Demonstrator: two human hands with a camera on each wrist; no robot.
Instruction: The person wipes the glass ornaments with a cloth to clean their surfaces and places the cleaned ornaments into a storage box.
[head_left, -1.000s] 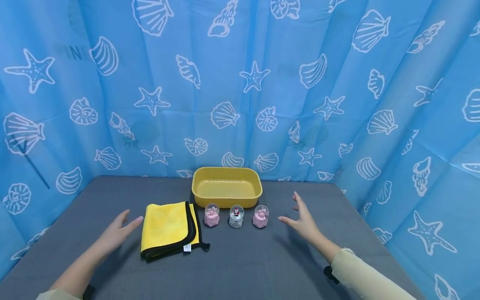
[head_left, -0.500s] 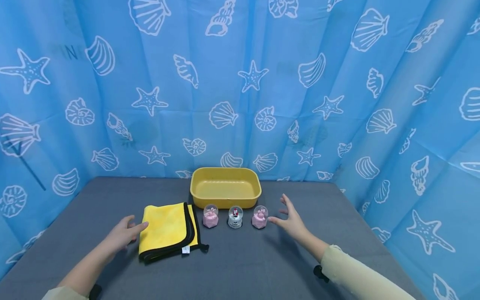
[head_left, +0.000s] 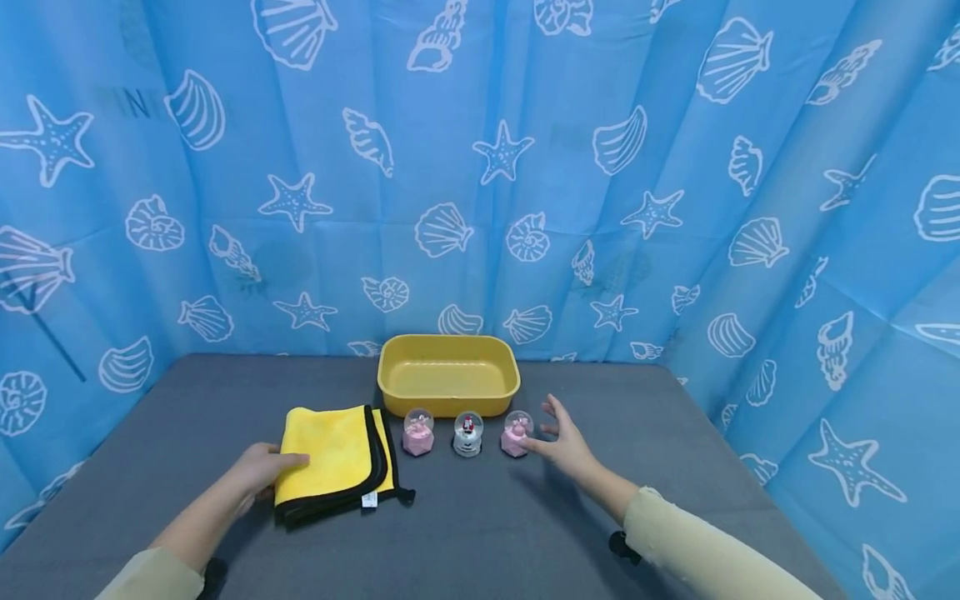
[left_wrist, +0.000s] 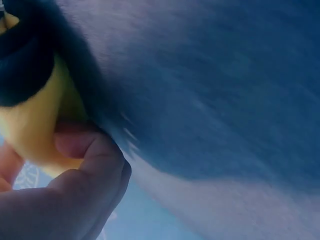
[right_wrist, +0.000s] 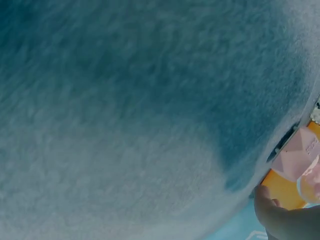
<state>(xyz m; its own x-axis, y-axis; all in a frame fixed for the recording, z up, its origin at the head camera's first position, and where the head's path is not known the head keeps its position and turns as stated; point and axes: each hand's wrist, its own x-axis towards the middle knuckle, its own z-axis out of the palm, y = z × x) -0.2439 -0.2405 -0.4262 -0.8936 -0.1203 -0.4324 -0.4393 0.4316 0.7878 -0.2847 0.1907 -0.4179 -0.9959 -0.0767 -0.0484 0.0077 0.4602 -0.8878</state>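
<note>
A folded yellow towel (head_left: 330, 450) with black edging lies on the left part of the table. My left hand (head_left: 258, 469) pinches its left edge, thumb on top and the other fingers under it; the left wrist view shows the fingers (left_wrist: 95, 160) curled against the yellow cloth (left_wrist: 30, 125). Three small snow globes stand in a row: a pink one (head_left: 417, 433), a white one (head_left: 468, 435) with a red figure inside, and another pink one (head_left: 514, 433). Beside this last globe my right hand (head_left: 566, 446) is spread, thumb overlapping its base (right_wrist: 295, 155) in the head view.
Behind the globes stands a yellow rectangular basin (head_left: 448, 407). A grey cloth covers the table (head_left: 465, 533). A blue curtain (head_left: 465, 167) with white shells and starfish hangs along the back and sides.
My left hand has moved right onto the towel's edge and now pinches it. The right hand has come left, up to the right pink snow globe. Towel and globes keep their places.
</note>
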